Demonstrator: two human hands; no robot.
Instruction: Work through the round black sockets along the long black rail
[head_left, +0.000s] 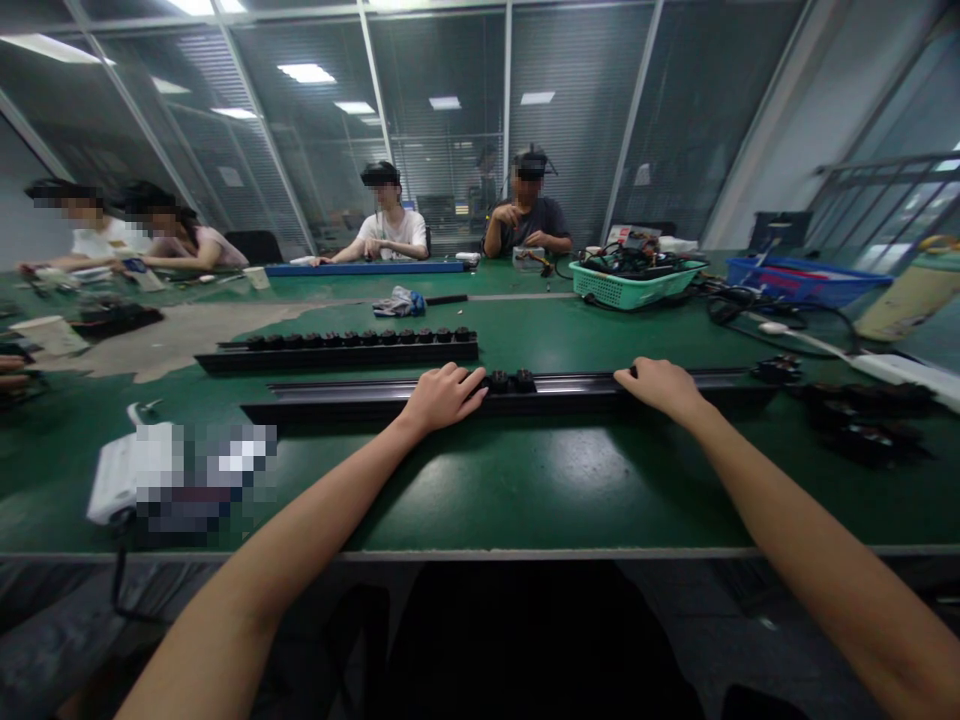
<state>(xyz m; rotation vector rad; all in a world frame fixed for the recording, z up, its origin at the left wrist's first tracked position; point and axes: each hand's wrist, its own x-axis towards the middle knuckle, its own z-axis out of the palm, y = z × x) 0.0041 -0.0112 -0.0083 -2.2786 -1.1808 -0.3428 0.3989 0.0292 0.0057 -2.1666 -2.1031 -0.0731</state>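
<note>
A long black rail (pixel 337 392) lies across the green table (pixel 525 480) in front of me. My left hand (pixel 442 396) rests on the rail with fingers curled, its fingertips touching two small black round parts (pixel 511 380) seated in the rail. My right hand (pixel 656 385) is closed over the rail further right, fingers wrapped on its far edge. A second black rail (pixel 337 352), filled with a row of several of the same black parts, lies just behind the first.
A teal basket (pixel 637 283) of cables stands back right, a blue tray (pixel 806 280) beyond it. Loose black parts (pixel 862 420) lie at right. A white device (pixel 120 475) sits front left. Several people sit across and to the left.
</note>
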